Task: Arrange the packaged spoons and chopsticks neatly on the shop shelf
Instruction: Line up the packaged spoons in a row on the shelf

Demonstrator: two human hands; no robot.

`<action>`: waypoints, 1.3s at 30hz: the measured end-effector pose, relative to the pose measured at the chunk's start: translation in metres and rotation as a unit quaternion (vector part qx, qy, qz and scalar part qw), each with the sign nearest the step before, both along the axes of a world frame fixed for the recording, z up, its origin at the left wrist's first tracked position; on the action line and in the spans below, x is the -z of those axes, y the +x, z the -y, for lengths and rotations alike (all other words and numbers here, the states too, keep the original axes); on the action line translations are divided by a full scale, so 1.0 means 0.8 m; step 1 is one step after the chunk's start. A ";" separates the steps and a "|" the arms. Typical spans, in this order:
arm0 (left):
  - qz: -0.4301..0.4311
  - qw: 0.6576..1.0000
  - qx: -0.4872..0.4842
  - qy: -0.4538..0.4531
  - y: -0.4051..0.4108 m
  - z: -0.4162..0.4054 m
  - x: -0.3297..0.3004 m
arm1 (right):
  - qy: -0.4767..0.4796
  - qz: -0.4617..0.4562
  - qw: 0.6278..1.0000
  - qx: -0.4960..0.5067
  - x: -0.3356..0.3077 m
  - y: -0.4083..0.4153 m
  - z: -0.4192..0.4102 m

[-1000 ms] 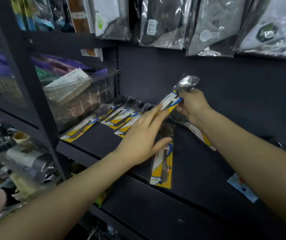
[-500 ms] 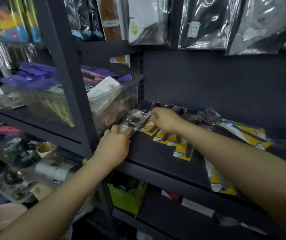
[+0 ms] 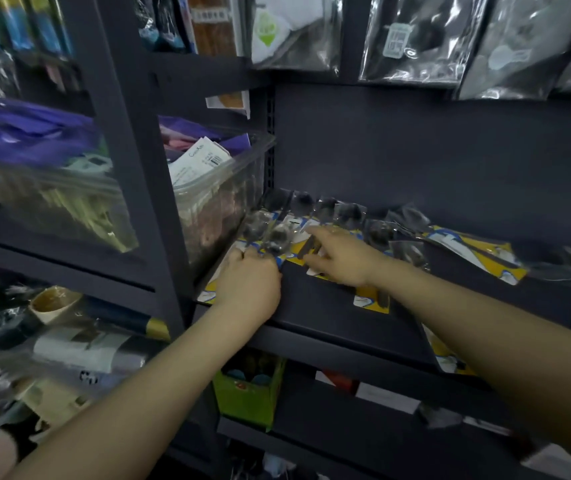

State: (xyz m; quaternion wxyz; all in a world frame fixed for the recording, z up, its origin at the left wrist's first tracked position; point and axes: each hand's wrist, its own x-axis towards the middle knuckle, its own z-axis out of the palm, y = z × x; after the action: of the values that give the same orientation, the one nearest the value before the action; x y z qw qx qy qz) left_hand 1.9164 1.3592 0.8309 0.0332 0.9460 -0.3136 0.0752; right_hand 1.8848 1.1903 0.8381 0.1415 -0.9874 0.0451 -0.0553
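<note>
Two hands now down at the left end of the row, the lifted packet brought in and laid.

Left hand with fingers curled, pinching the clear-topped yellow-and-blue spoon packet against the dark grey metal shelf, hard by the clear plastic storage bin; right hand relaxed, fingers stretched and touching the neighbouring yellow card packets, no longer holding a packet up in the air as a second ago. Likely one more piece squared into the overlapping row, with looser yellow packets off to the right not yet straightened. Beyond, shiny bagged goods hanging above, green box on the shelf below, cluttered wrapped wares at left.
</note>
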 end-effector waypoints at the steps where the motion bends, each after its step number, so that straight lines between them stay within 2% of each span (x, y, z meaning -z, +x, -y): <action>1: -0.010 1.000 0.016 -0.019 0.001 0.002 -0.002 | 0.046 0.042 0.998 0.017 -0.004 0.009 -0.004; 3: -0.028 0.994 0.056 -0.090 0.003 0.001 -0.004 | 0.134 0.089 0.984 0.076 -0.012 0.029 -0.010; 6: -0.043 0.976 0.094 -0.189 0.010 -0.010 -0.003 | 0.214 0.069 0.966 0.126 -0.013 0.058 -0.012; 10: -0.091 0.984 0.059 -0.145 0.019 -0.028 0.013 | 0.249 0.083 0.955 0.140 -0.009 0.082 -0.006; 15: -0.046 0.997 0.025 -0.056 0.020 -0.024 0.014 | 0.195 0.078 0.972 0.107 -0.019 0.082 0.002; 19: -0.023 0.996 0.047 -0.067 0.029 -0.013 0.006 | 0.040 0.020 0.999 0.021 -0.028 0.034 0.022; 23: -0.022 0.984 0.173 -0.021 0.042 0.014 -0.002 | -0.009 -0.042 0.992 -0.120 -0.006 -0.006 0.002; 26: -0.032 0.984 0.176 0.013 0.051 0.022 0.004 | -0.113 -0.095 0.982 -0.116 0.006 -0.008 -0.002; 28: -0.036 0.984 0.172 0.014 0.053 0.024 0.008 | -0.150 -0.108 0.975 -0.118 0.003 -0.005 0.014; 32: -0.027 0.984 0.175 0.031 0.058 0.038 -0.001 | -0.162 -0.140 0.966 -0.141 0.002 0.005 0.045; 34: -0.004 0.981 0.184 0.057 0.063 0.045 -0.012 | -0.128 -0.136 0.969 -0.161 -0.001 0.008 0.055; 37: -0.001 0.964 0.246 0.102 0.074 0.055 -0.026 | -0.029 -0.006 0.987 -0.156 -0.015 0.008 0.075; 39: -0.021 0.950 0.280 0.134 0.077 0.064 -0.033 | -0.035 0.053 0.995 -0.080 -0.027 0.012 0.099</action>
State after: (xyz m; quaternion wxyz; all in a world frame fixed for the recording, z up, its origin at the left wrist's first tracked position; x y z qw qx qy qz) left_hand 1.9781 1.3079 0.8575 -0.0674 0.8171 -0.5725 -0.0002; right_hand 1.8946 1.1114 0.8594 0.1129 -0.9879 -0.0432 -0.0974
